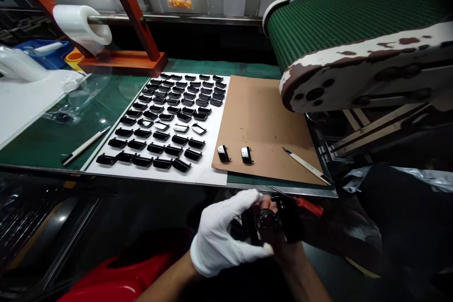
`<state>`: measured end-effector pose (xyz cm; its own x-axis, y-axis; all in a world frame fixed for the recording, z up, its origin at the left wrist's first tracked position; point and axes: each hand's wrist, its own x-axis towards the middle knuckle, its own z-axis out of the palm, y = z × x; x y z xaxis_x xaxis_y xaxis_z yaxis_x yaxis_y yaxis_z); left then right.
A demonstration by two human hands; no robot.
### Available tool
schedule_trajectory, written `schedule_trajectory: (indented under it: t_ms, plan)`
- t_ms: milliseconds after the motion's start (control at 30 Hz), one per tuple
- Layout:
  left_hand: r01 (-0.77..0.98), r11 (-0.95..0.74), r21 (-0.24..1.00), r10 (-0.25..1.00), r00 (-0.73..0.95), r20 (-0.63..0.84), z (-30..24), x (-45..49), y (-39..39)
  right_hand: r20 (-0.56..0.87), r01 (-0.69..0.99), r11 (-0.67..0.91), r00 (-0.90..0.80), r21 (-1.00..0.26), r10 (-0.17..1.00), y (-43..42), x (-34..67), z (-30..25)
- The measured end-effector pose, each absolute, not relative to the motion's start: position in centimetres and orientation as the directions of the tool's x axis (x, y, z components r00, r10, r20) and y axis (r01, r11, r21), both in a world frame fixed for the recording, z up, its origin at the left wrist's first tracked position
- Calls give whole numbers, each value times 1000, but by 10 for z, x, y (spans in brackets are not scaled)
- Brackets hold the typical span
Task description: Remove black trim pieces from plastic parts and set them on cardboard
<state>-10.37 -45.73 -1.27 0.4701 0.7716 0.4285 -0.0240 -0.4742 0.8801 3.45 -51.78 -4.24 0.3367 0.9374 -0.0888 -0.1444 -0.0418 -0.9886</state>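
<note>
My left hand (pixel 224 231), in a white glove, curls around the left side of a glossy black plastic part (pixel 290 219) below the table's front edge. My bare right hand (pixel 268 204) grips the same part from the right; its fingertips show through the part's middle, and the rest is mostly hidden. A red-handled screwdriver (pixel 310 206) shows just beyond the part; whether a hand touches it is unclear. Two small shiny black pieces (pixel 223 153) lie on a brown cardboard sheet (pixel 262 118). Several rows of similar black pieces (pixel 161 136) cover a white sheet (pixel 208 174) to the left.
One craft knife (pixel 306 165) lies on the cardboard, another (pixel 86 145) on the green mat (pixel 31 146). A film roll (pixel 81 23) hangs on an orange stand (pixel 123 59). At right, a green conveyor belt (pixel 354 19) overhangs the table. A red stool (pixel 123 273) stands low at left.
</note>
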Motion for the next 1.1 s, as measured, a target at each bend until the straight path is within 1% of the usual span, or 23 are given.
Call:
schedule_trajectory:
  t_ms: [67,133,167,233,267,367,433,500,567,633,700,767,867,933,1000,1100]
  plan:
    - [112,-529,841,718,587,374,-4,-109,-448,-26,-60,-5,342,-998,939,-521,46,-29]
    - [198,-596,778,645,695,317,3,-112,-441,57,129,16,320,-992,946,-527,55,-16]
    - [221,-627,747,607,739,290,6,-113,-439,101,252,23,301,-967,948,-530,57,-10]
    - [259,-671,695,546,806,227,8,-111,-436,187,491,38,258,-870,948,-535,57,-2]
    - [283,-683,674,521,835,177,8,-110,-435,223,572,52,233,-819,947,-536,55,0]
    - [373,-706,602,438,898,-43,7,-104,-436,288,666,112,161,-738,944,-537,46,3]
    - [409,-715,567,414,901,-129,6,-100,-435,287,671,112,155,-733,945,-540,43,2]
    - [428,-716,552,427,893,-139,5,-97,-432,244,617,45,243,-786,939,-547,45,1]
    - [431,-719,546,447,888,-112,5,-93,-427,177,501,-51,398,-864,900,-560,52,-2]
    - [426,-729,537,480,876,-43,5,-85,-418,114,353,-128,590,-927,799,-572,62,-7]
    - [446,-730,518,539,842,35,4,-71,-405,66,191,-104,714,-976,697,-578,74,-13]
    - [475,-725,498,579,812,69,1,-50,-389,-5,1,-8,759,-1000,651,-576,84,-15]
    - [501,-726,471,585,810,40,-8,-12,-367,-108,-221,118,792,-968,600,-563,94,-11]
    - [512,-729,454,582,813,18,-16,9,-358,-154,-291,144,793,-946,589,-557,98,-7]
    - [517,-731,445,578,816,2,-24,22,-353,-187,-338,144,774,-930,605,-554,101,-5]
    - [505,-729,463,575,818,14,-29,20,-353,-242,-404,127,741,-906,626,-554,105,-8]
